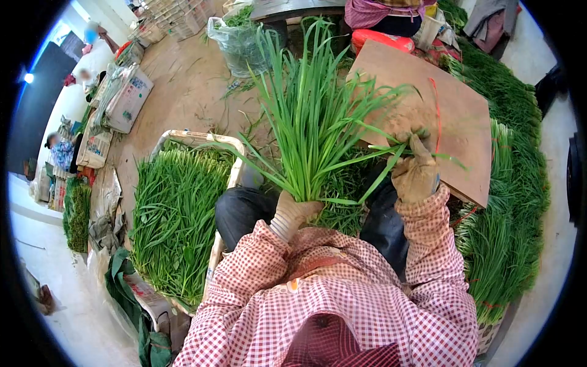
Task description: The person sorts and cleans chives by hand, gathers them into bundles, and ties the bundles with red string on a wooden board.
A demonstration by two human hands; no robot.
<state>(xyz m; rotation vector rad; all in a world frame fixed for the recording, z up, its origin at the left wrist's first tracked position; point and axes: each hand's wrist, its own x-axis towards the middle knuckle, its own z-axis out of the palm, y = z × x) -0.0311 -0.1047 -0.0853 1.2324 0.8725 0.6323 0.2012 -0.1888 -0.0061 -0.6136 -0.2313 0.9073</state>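
Observation:
My left hand [293, 215], in a pale glove, is closed round the lower end of a bunch of garlic chives [306, 128]. The long flat leaves fan upward and away from me. My right hand [417, 170], in a worn tan glove, is raised beside the bunch near the brown board [455, 122]. Its fingers are pinched on a few loose chive leaves [384, 177], which stick out on both sides. A red tie [436, 116] lies across the board just beyond that hand. Loose greens [342, 189] lie below, between my knees.
At my left stands a crate [237, 162] packed with chives [183, 214]. Tied chive bundles [507, 208] are stacked along the right. Ahead are a clear plastic bag [238, 49] of greens and a table [296, 7]. Other people sit at the far left near more crates [128, 98].

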